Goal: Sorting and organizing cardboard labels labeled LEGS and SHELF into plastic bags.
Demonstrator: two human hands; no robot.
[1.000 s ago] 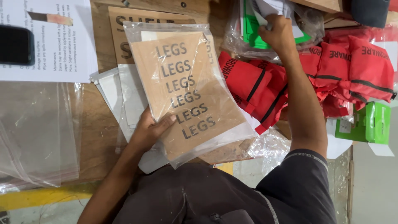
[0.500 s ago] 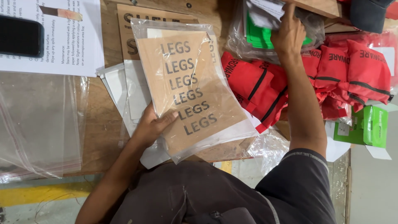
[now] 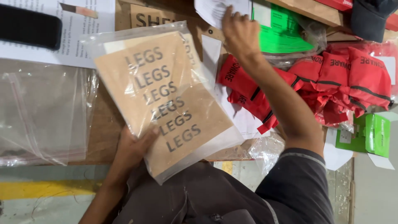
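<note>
left hand (image 3: 132, 151) grips the clear plastic bag of brown cardboard sheets (image 3: 166, 99) above the wooden table (image 3: 103, 132); right hand (image 3: 240, 33) apparently pinches white paper sheets (image 3: 215, 10) beyond red fabric pouches (image 3: 331, 83).

The clear plastic bag (image 3: 166, 103) holds tan brown cardboard strips printed with dark grey lettering; a white sheet shows behind them. The fabric pouches (image 3: 331, 83) are bright red with black straps and black lettering. The paper sheets (image 3: 215, 10) are white, the card (image 3: 282, 33) vivid green, the small box (image 3: 371, 135) lime green. The sleeve (image 3: 298, 186) is charcoal with a pale grey stripe, the floor line (image 3: 45, 188) yellow
</note>
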